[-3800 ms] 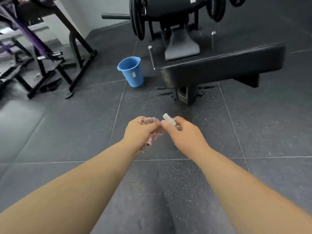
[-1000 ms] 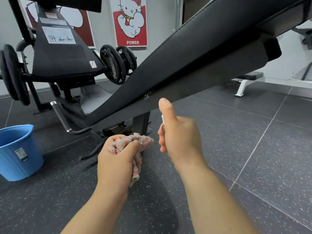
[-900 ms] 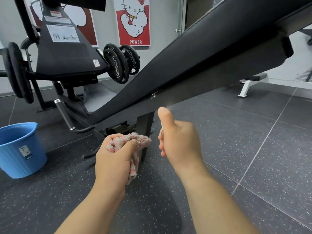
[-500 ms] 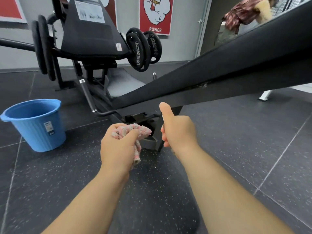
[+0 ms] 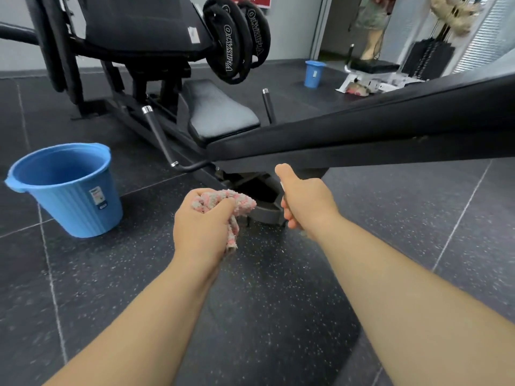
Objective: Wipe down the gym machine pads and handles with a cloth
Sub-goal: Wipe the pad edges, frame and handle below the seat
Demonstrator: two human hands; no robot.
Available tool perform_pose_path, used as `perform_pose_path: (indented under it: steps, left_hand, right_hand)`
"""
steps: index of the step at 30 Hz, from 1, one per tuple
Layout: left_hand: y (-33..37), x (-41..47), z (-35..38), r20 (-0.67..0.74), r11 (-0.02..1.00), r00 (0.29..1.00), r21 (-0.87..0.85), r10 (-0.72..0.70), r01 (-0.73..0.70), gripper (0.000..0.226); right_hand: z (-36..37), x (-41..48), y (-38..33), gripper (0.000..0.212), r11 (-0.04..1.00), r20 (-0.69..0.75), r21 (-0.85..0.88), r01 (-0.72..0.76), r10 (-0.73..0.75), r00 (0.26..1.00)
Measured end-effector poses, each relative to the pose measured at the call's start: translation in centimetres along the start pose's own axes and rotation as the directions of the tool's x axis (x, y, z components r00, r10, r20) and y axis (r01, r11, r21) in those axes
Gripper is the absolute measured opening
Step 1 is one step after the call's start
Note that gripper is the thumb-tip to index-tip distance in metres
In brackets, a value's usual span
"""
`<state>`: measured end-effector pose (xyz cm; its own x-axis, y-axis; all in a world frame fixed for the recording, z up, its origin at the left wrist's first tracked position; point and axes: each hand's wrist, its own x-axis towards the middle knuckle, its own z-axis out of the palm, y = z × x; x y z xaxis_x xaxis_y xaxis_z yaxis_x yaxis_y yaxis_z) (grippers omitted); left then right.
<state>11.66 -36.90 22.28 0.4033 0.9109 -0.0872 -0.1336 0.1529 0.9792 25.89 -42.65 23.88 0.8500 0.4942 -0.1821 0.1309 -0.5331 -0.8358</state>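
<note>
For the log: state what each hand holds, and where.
Left hand holds the cloth, bunched in its fist; right hand wraps a small item, mostly hidden.

The dark grey rubber floor with pale specks and thin light seams [image 5: 264, 316] carries a large blue ribbed plastic bucket [image 5: 69, 190], which stands upright to the left of the left hand [image 5: 203, 229]. Just beyond this hand and the right hand [image 5: 306, 201], the black metal foot of the gym machine [image 5: 264, 211] rests on the floor. Far beyond the right hand stand a smaller blue bucket [image 5: 314, 74] and a white-framed bench [image 5: 362, 82].
</note>
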Motion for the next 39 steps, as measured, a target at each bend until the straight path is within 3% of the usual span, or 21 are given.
perform_pose_path:
  steps: [5, 14, 17, 22, 31, 39]
  left_hand:
    - [1.7, 2.4, -3.7, 0.034, 0.998, 0.998, 0.037, -0.056, 0.054, 0.015]
    - [1.0, 8.7, -3.4, 0.048, 0.993, 0.997, 0.109, -0.060, 0.054, 0.015]
    - [-0.5, 11.0, -3.6, 0.026, 0.985, 0.995, 0.148, -0.093, 0.089, 0.015]
    - [-3.2, 15.5, -3.9, -0.038, 0.966, 0.995, 0.237, -0.096, 0.103, 0.015]
    - [-7.6, 19.5, -3.9, -0.109, 0.954, 0.986, 0.258, -0.127, 0.152, 0.017]
    - [-8.8, 21.8, -3.9, -0.140, 0.945, 0.981, 0.282, -0.133, 0.168, 0.013]
  right_hand:
    - [2.7, -0.2, -1.9, 0.062, 0.987, 0.046, -0.034, -0.158, 0.160, 0.986]
    - [6.4, 6.5, -3.9, 0.058, 0.975, 0.092, -0.223, -0.021, 0.043, 0.995]
    - [9.6, 9.1, -2.5, 0.062, 0.979, 0.134, -0.198, -0.046, 0.074, 0.988]
    - [14.7, 13.1, -1.5, 0.064, 0.980, 0.161, -0.194, 0.033, -0.002, 0.987]
    - [20.0, 18.5, -2.0, 0.066, 0.978, 0.185, -0.201, 0.052, -0.014, 0.983]
    - [21.8, 21.3, -1.9, 0.062, 0.991, 0.242, -0.130, -0.035, 0.066, 0.968]
